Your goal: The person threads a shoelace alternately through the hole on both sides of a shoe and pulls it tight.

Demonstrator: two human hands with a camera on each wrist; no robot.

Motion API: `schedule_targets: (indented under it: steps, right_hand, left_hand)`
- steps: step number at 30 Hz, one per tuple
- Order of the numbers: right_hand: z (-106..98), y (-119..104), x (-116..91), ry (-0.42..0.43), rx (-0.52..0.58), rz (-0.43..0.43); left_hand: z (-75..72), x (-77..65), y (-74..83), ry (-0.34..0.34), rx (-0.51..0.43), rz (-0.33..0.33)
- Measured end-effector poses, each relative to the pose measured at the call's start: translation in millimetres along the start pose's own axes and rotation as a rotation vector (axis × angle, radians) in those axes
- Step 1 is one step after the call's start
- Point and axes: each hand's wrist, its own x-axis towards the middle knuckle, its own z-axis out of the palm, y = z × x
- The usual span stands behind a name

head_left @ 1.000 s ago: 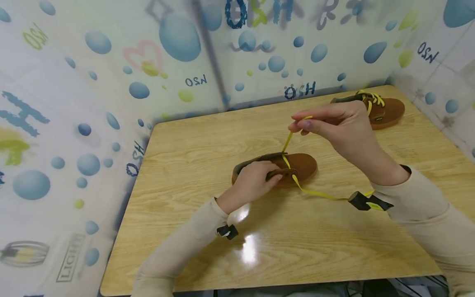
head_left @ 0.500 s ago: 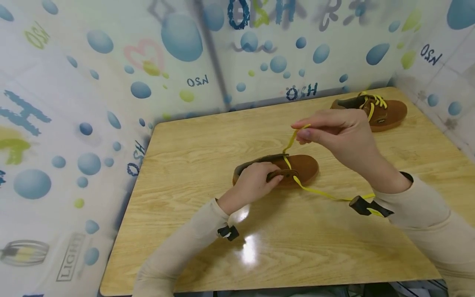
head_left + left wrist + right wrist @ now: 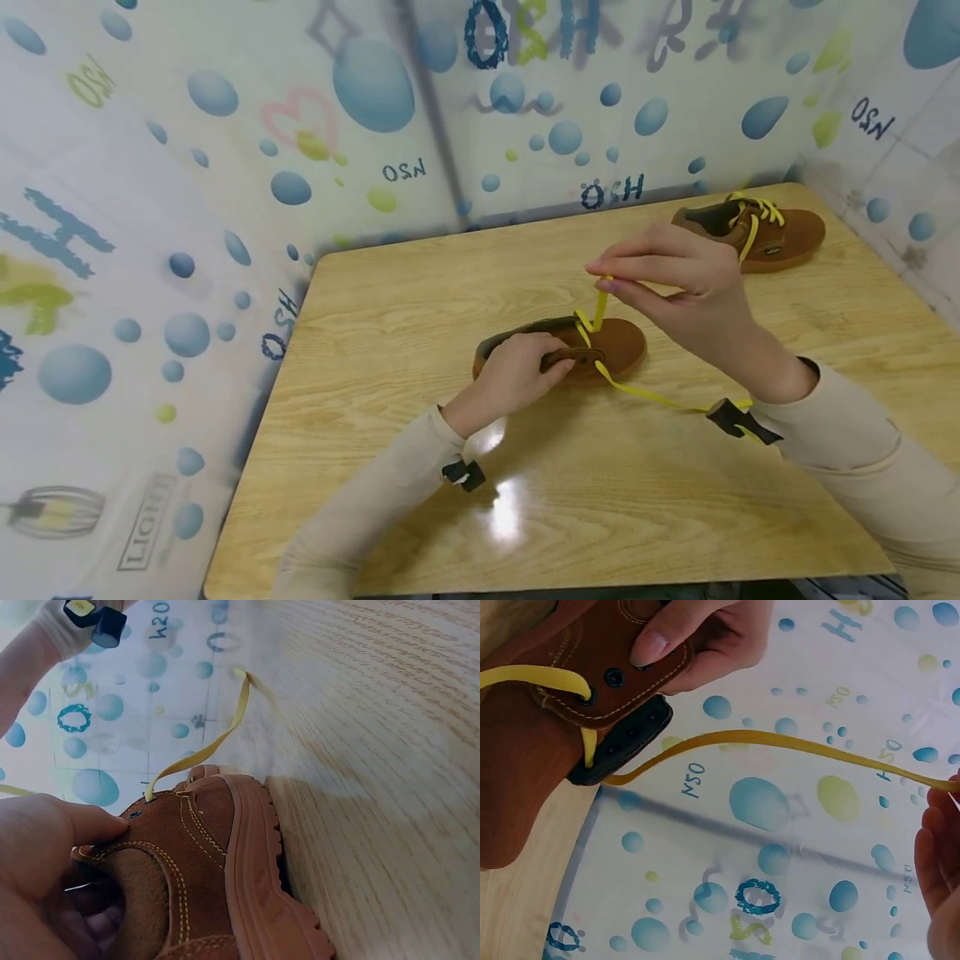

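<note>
A brown shoe (image 3: 624, 340) stands on the table, toe to the right. My left hand (image 3: 517, 371) holds its near eyelet flap (image 3: 592, 652), the thumb on the outer face by the eyelets. Above the toe, my right hand (image 3: 686, 279) pinches one end of a yellow shoelace (image 3: 602, 312) between thumb and fingertips. In the right wrist view that lace (image 3: 757, 738) arcs from the far flap (image 3: 634, 739) to the right hand (image 3: 939, 855). Its other half comes out of a near-flap eyelet and trails right over the table, partly behind the right wrist.
A second brown shoe (image 3: 798, 237), with yellow laces threaded, stands at the table's back right corner. The wooden table (image 3: 360, 350) meets a patterned wall (image 3: 420, 108) at its back. Each sleeve carries a small black wrist camera (image 3: 463, 475).
My right hand has come down somewhat toward the shoe, so the lace in its fingers has gone from stretched to slack and bent. The left hand keeps its hold on the flap.
</note>
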Motion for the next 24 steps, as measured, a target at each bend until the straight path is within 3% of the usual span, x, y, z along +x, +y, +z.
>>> schedule_targets:
  steps: [3, 7, 10, 14, 19, 24]
  right_hand:
    - [-0.2, -0.8, -2.2, 0.016, 0.008, 0.016]
    - [-2.1, -9.1, -0.1, 0.098, 0.13, 0.054]
    - [-1.4, -16.0, 3.4, 0.165, 0.212, 0.023]
    - [1.1, -19.3, 4.8, 0.201, 0.235, -0.034]
    - [-1.5, -22.0, -0.6, 0.153, 0.342, 0.004]
    - [-5.0, -27.9, -9.2, 0.067, 0.668, 0.097]
  left_hand:
    - [0.3, -0.6, 0.6, 0.004, 0.006, 0.0]
    - [-0.1, -1.8, 1.7, 0.009, 0.011, -0.001]
    - [-0.8, -2.5, 2.4, 0.011, 0.01, -0.002]
    - [-1.0, -2.0, 2.3, 0.01, 0.009, -0.003]
    - [0.0, -1.4, 2.5, 0.009, 0.011, -0.005]
    - [0.7, -1.3, 2.1, 0.016, 0.012, -0.004]
